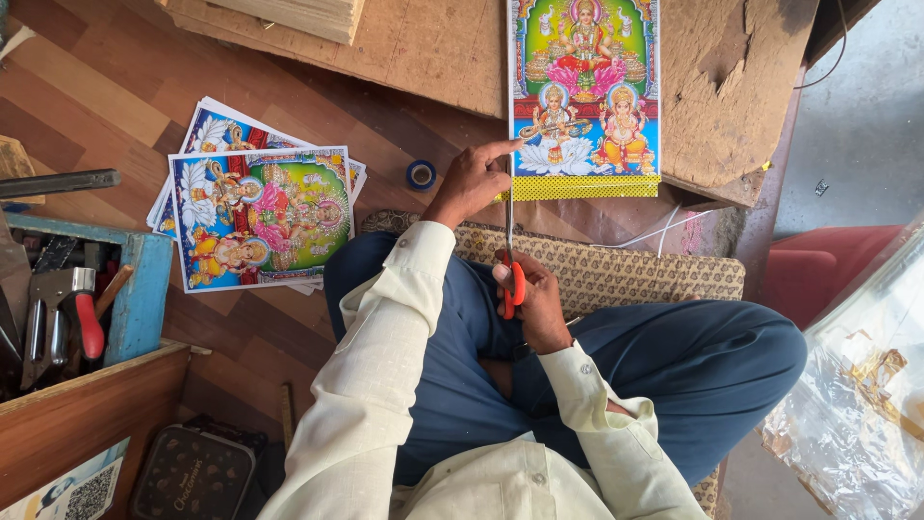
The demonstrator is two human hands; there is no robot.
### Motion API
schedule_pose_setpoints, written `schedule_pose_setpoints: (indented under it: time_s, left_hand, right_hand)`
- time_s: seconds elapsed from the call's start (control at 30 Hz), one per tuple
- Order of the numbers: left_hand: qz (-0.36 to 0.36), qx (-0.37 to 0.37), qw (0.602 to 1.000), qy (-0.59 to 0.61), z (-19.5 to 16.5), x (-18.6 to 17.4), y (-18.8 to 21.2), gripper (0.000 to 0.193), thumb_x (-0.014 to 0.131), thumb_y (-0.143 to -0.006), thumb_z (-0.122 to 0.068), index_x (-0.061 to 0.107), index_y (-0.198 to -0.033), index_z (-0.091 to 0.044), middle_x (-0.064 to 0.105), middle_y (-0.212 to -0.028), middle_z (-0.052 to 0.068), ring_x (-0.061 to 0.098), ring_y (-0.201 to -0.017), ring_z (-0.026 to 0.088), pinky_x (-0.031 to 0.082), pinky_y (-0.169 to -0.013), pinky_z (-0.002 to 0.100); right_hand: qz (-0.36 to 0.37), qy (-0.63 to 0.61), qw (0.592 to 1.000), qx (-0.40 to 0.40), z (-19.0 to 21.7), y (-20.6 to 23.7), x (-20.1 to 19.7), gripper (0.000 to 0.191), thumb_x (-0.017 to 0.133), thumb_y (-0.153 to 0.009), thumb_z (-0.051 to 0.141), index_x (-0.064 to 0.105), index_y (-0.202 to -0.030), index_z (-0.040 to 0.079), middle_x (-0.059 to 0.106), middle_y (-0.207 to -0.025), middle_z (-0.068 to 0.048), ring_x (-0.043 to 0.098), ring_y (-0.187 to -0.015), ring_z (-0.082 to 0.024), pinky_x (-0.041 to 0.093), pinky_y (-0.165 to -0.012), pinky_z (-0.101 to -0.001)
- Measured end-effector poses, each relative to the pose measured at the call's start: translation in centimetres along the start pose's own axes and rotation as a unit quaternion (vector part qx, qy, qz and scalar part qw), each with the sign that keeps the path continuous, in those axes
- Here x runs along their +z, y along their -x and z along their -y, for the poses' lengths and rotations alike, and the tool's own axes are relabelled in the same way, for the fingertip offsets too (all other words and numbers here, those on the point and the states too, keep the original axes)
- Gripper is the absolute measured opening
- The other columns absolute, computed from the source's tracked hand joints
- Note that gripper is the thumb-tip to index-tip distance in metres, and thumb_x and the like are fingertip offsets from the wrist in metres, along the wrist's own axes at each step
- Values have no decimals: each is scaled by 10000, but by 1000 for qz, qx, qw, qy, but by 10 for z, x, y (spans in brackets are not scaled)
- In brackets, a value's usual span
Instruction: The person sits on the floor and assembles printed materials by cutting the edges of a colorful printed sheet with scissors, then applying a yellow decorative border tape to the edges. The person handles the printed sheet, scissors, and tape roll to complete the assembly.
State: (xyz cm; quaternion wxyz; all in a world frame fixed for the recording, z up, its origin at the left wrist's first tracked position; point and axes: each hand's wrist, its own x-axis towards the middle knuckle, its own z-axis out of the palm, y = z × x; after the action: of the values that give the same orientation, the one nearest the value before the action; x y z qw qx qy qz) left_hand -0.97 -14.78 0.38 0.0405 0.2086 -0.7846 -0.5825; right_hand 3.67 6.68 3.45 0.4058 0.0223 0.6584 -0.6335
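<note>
A colourful devotional picture print [584, 96] lies on a worn wooden board [433, 48] in front of me. My left hand [470, 183] rests on the board at the print's lower left corner, index finger stretched onto its edge. My right hand [535, 303] grips red-handled scissors [510, 260], whose blades point up along the print's left edge beside my left fingers. I sit cross-legged in blue trousers on a patterned cushion [626, 274].
A stack of similar prints [260, 212] lies on the wooden floor at left, near a small roll of blue tape [421, 174]. A blue tool tray [140, 289] with pliers and tools stands far left. Crumpled clear plastic sheeting [857, 385] lies at right.
</note>
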Motion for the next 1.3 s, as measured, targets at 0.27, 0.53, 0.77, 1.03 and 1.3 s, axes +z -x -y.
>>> schedule_pose_setpoints:
  time_s: [0.27, 0.53, 0.77, 1.03, 1.3]
  left_hand:
    - [-22, 42, 998, -38, -1, 1, -2, 575, 616, -762, -114, 708, -1328, -161, 713, -826, 83, 674, -736, 188, 565, -741, 349]
    - [-8, 12, 987, -157, -11, -7, 1, 653, 634, -769, -119, 622, -1416, -212, 655, -1071, 137, 653, -998, 287, 542, -885, 428]
    - [-241, 260, 915, -193, -6, -34, -33, 877, 760, -793, 36, 357, -1558, -112, 515, -1337, 193, 575, -1224, 408, 512, -1016, 479]
    - [-278, 219, 903, -243, -24, -75, -63, 916, 827, -728, 50, 409, -1530, -95, 442, -1382, 200, 536, -1261, 410, 487, -1024, 463]
    - [-347, 115, 928, -71, -24, -21, -51, 344, 805, -926, -147, 643, -1215, -54, 686, -1044, 121, 691, -950, 252, 548, -839, 406]
  right_hand:
    - [38, -16, 999, -14, -1, -1, -1, 599, 833, -814, 305, 657, -1296, -5, 606, -790, 25, 576, -622, -61, 518, -501, -226]
    - [35, 255, 966, -38, 20, 31, -24, 646, 875, -778, 251, 605, -1308, -3, 678, -721, -94, 622, -549, -191, 483, -502, -308]
    - [25, 565, 804, -185, 23, 80, -48, 509, 800, -780, 163, 674, -1270, 107, 704, -1061, -160, 708, -857, -381, 575, -737, -445]
    - [59, 277, 958, -36, 42, 23, -41, 762, 824, -729, 220, 554, -1428, 79, 633, -1366, -117, 671, -1111, -307, 526, -970, -414]
    - [8, -469, 883, 10, 9, -106, -30, 693, 727, -908, 311, 470, -1461, -16, 565, -1460, -158, 531, -1355, -291, 350, -1211, -450]
